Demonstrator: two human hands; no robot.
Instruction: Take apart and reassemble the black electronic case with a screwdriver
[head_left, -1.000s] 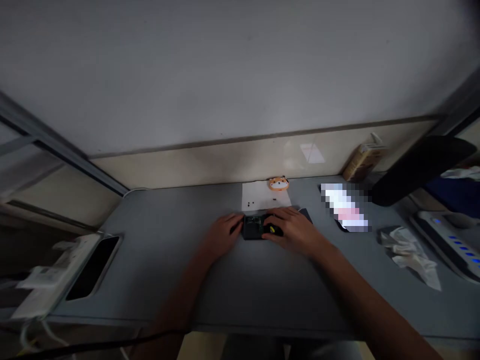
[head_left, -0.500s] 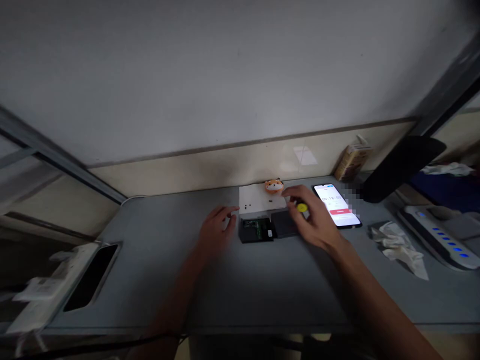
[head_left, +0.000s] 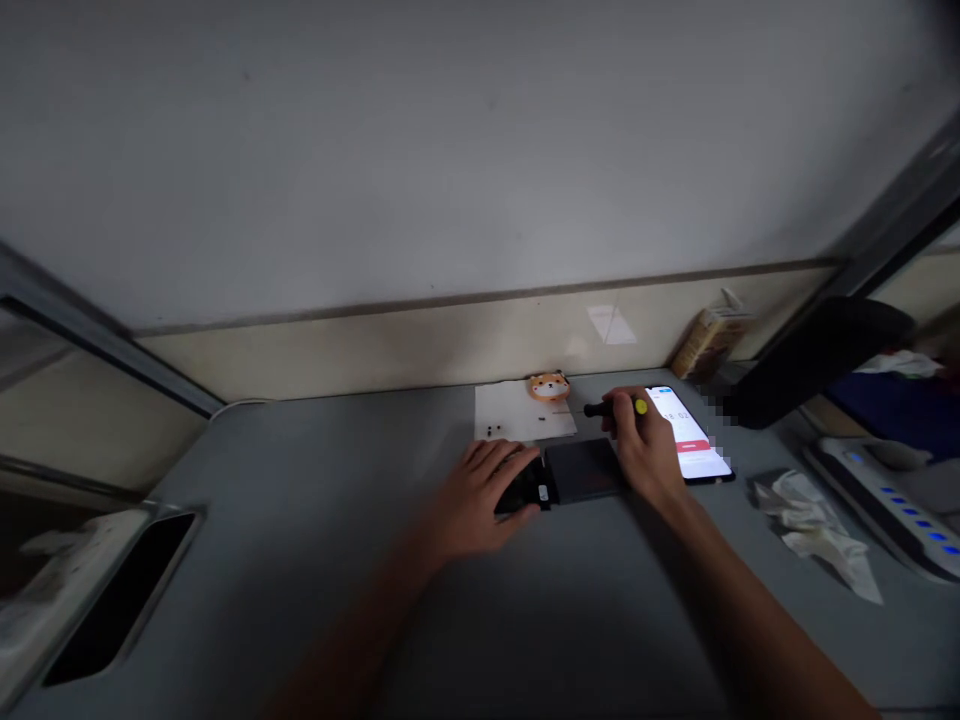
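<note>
My left hand (head_left: 484, 495) lies over a small black case (head_left: 546, 490), thumb along its near edge and fingers across its far side. A green circuit board showed inside this case earlier; the hand now covers it. Beside the case on the right lies a flat dark panel (head_left: 581, 470). My right hand (head_left: 646, 445) grips a black screwdriver (head_left: 600, 409) with a yellow end cap, its thin shaft pointing left over the white paper (head_left: 510, 408). Several tiny dark screws (head_left: 490, 431) rest on the paper's near left part, and a small dark piece (head_left: 541, 419) lies farther right.
An orange animal-faced object (head_left: 550, 386) sits at the paper's back corner. To the right are a lit phone (head_left: 694, 445), crumpled tissue (head_left: 817, 530), a power strip (head_left: 885, 505) and a drink carton (head_left: 709, 340). Another phone (head_left: 124, 600) lies at far left.
My left hand has moved right, onto the black case. My right hand has shifted slightly right, and the screwdriver has turned so its shaft now points left. The view has shifted a little.
</note>
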